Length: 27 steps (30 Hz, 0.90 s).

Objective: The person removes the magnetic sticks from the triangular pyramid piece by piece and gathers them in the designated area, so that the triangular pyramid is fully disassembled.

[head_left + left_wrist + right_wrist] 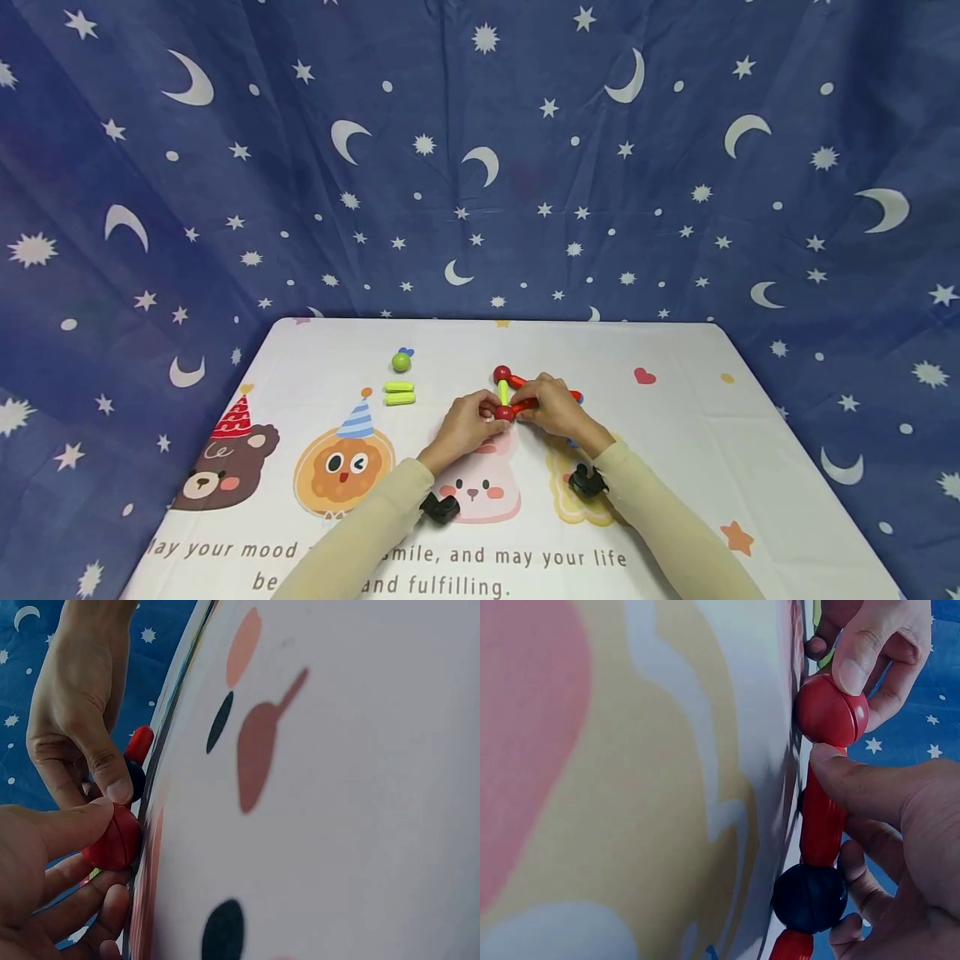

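Note:
My left hand point(471, 425) pinches a red ball point(503, 413) between thumb and fingers; the left wrist view shows the thumb on the red ball point(118, 841). My right hand point(557, 406) grips a red rod point(823, 821), whose end meets that ball. Beyond the rod's other end, in the right wrist view, sits a dark blue ball point(810, 898) with another red rod point(791, 946) attached. A yellow-green rod point(503, 391) runs from the near red ball to a second red ball point(502, 374). A red rod point(517, 382) extends from that far ball, partly hidden by my right hand.
Left of the hands, two yellow-green rods point(400, 399) lie side by side, with a green ball point(401, 362) behind them. The white printed tablecloth point(600, 350) ends at a blue starry curtain point(525, 250). Black wrist cameras point(440, 507) sit under both forearms.

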Motion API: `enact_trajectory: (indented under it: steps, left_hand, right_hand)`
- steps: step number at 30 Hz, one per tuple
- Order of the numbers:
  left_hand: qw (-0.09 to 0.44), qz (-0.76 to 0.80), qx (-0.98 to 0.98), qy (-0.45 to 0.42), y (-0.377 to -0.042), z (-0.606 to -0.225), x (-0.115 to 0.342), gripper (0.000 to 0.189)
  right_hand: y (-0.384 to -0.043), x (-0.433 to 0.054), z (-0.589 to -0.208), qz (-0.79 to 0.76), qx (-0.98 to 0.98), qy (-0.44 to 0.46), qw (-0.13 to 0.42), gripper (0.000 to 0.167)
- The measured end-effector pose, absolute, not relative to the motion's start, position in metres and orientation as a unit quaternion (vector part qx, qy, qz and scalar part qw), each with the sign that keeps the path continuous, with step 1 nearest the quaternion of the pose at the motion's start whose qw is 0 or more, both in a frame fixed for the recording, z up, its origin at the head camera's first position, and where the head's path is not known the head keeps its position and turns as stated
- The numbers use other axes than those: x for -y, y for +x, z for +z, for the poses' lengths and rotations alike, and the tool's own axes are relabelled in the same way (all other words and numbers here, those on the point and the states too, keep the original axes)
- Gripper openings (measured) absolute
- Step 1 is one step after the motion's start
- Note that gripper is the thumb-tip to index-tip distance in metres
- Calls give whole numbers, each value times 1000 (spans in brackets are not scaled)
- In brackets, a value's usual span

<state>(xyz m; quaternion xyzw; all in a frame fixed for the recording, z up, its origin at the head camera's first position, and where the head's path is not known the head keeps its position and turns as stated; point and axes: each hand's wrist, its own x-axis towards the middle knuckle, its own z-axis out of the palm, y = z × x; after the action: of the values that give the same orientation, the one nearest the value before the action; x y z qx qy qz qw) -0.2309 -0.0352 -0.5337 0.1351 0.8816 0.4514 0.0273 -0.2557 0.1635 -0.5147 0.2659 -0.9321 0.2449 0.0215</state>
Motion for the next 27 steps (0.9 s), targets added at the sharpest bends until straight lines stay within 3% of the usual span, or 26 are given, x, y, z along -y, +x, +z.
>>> enact_trajectory:
  steps: [27]
  left_hand:
    - [42, 447, -886, 114, -231, -529, 45, 30]
  right_hand:
    - [-250, -171, -511, 224, 930, 291, 27, 20]
